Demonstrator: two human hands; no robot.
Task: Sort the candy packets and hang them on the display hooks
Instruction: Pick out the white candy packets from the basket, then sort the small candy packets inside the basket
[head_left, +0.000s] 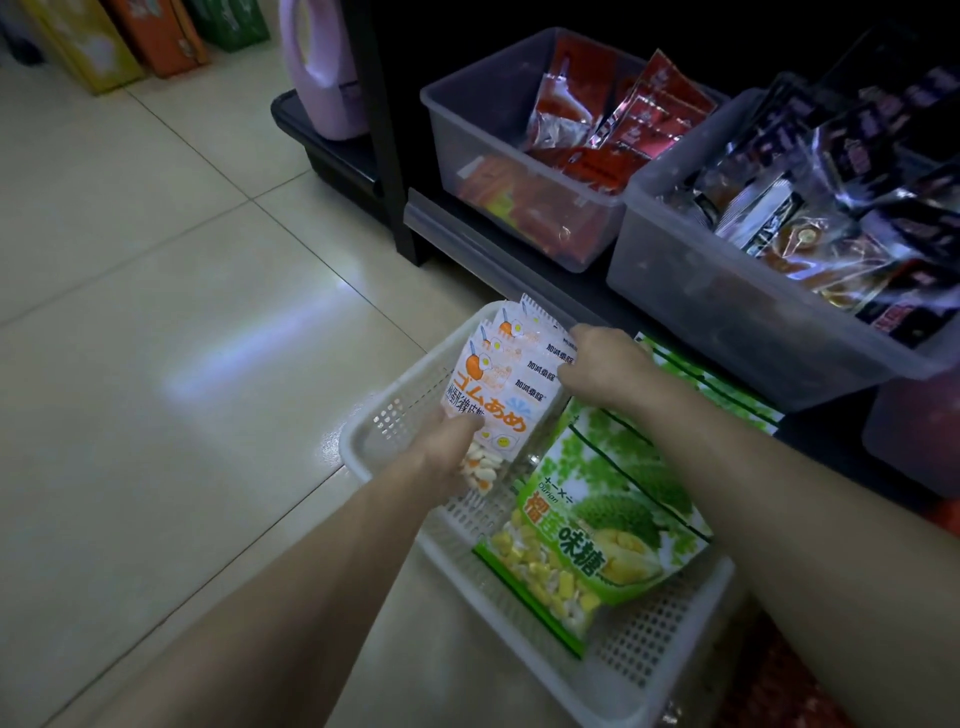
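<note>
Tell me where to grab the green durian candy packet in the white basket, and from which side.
Probably pinch the green durian packet by its flat upper half, coming from its left edge, where bare white basket floor shows beside it. The lower end bulges with loose yellow candy and may slip; the right forearm hides its far corner.

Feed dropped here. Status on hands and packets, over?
Both busy: left hand grips white egg-candy packets low, right hand holds their tops. One green durian packet lies in white basket. No hooks in view.
</note>
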